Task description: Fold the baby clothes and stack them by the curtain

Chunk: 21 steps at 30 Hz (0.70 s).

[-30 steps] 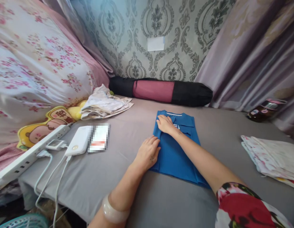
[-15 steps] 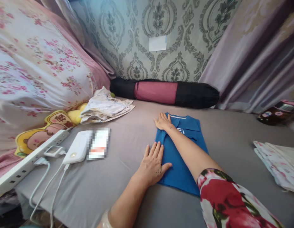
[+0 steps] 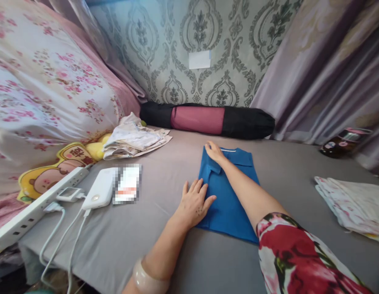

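A blue short-sleeved shirt (image 3: 226, 208) lies folded into a long rectangle on the grey bed sheet, with its collar end away from me. My left hand (image 3: 193, 204) lies over its lower left edge, palm down, fingers spread and nothing gripped. Across the shirt reaches my right arm in a red floral sleeve (image 3: 299, 253). At the shirt's upper left corner is my right hand (image 3: 214, 153), its fingers stretched out and slightly bent. Part of the shirt's chest is hidden under the right forearm.
Folded pale cloths (image 3: 134, 136) lie at the back left, and another stack (image 3: 354, 204) lies on the right. A power strip (image 3: 39, 208), white power bank (image 3: 99, 190) and blurred phone (image 3: 127, 183) are at left. A black-and-pink roll (image 3: 197, 119) lies along the wall.
My right hand has turned slightly and its fingers are less flat on the shirt. White lettering on the chest no longer shows. The left hand remains at the left edge; the view has shifted slightly.
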Tool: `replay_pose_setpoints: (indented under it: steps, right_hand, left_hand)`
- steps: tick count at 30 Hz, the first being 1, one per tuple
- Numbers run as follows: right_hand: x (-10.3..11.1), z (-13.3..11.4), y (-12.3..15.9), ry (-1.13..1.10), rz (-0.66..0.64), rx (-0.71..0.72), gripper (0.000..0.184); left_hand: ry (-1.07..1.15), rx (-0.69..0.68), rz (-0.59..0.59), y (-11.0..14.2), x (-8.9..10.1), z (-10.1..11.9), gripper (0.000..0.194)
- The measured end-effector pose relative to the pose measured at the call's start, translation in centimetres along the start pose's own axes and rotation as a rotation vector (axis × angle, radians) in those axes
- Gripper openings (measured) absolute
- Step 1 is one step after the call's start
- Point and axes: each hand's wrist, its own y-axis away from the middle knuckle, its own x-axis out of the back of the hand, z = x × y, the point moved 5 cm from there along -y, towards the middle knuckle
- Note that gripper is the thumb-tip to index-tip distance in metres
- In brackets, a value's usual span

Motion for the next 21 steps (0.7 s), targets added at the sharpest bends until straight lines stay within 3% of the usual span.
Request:
replay_pose_setpoints:
  steps: [3,8,12,21]
  right_hand:
    - [2.8,2.8,0.4,0.070,0.128,-0.138,0.040]
    - [4.8,6.5,2.1,0.220,0.046,-0.311,0.026]
    - [4.8,6.8,2.7,0.237,0.006,-0.326,0.023]
    - [4.6,6.7,3.1,0.149,0.021,-0.352,0.018]
  left_hand:
    - [-0.001,0.010,0.074,-0.1,0.4,-0.1,0.049]
    - [0.028,0.084,0.181,0.0,1.0,-0.9,0.036]
    - [0.072,0.108,0.238,0.0,1.3,-1.6,0.032]
    - [0.076,0.097,0.230,0.0,0.9,-1.9,0.029]
